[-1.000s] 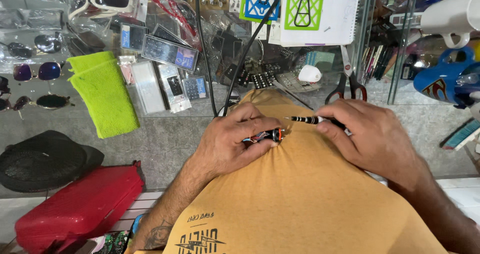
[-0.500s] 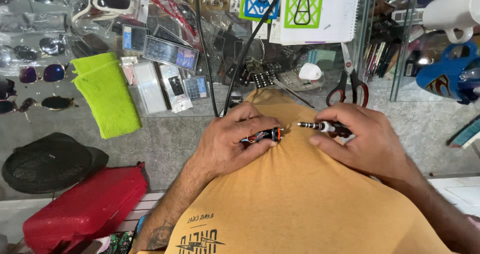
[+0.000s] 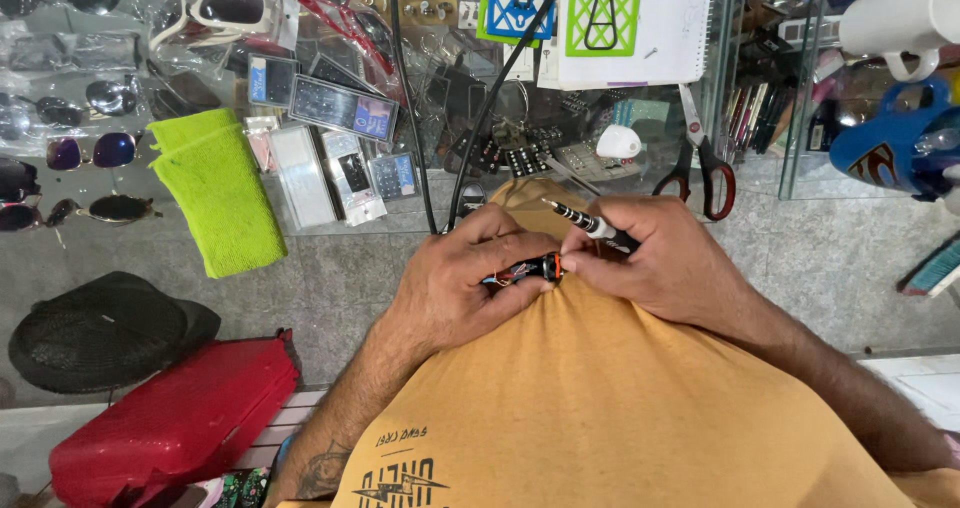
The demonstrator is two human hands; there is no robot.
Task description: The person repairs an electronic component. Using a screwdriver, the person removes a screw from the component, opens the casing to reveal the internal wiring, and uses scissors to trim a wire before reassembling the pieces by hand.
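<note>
The left hand [image 3: 455,288] was clamped around a small black part with orange trim and thin wires [image 3: 530,268], pressed against the yellow shirt [image 3: 620,408]. Just right, touching it, the right hand [image 3: 670,263] gripped a precision screwdriver [image 3: 590,223], its long axis slanting up-left, tip clear above the part.

glass counter [image 3: 330,268], green cloth [image 3: 215,188], scissors [image 3: 700,168]

Bright even light, soft shadows, glass glare, wide-angle edge distortion
</note>
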